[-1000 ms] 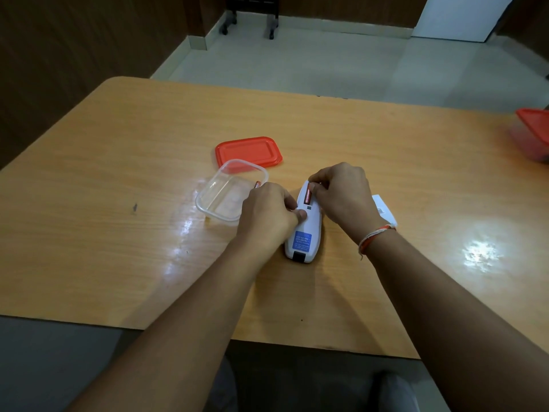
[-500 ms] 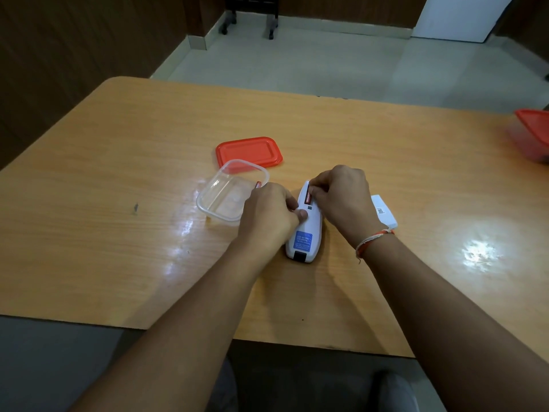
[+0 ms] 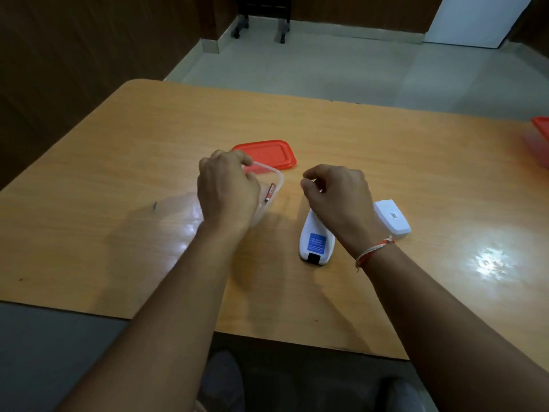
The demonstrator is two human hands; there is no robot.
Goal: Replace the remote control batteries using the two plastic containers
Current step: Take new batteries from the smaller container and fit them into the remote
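Your left hand [image 3: 227, 188] hovers over the clear rectangular plastic container [image 3: 274, 181] at the centre of the frame, fingers curled; whether it pinches anything I cannot tell, since the knuckles hide the fingertips. Your right hand [image 3: 337, 193] is curled just above the far end of the white plastic remote control [image 3: 315, 242], and a glint of something small shows at its fingertips, too small to name, so I cannot say what it pinches. The remote lies back-up on the orange-brown wooden worktop [image 3: 386, 150], its blue label toward you.

One red-and-black cylindrical battery [image 3: 269, 192] lies inside the clear container, against its right wall. I judge you are in the unloading step: old cells go from the remote into this open container.

Next, put any remaining old cell in beside the first, then turn to the second container.

Just right of the remote lies the white battery-compartment cover [image 3: 392, 217]. Beyond the clear container rests its flat red plastic lid [image 3: 267, 153], touching its far rim. At the right edge of the frame sits the red-lidded second container [image 3: 540, 138], well apart, blurred.
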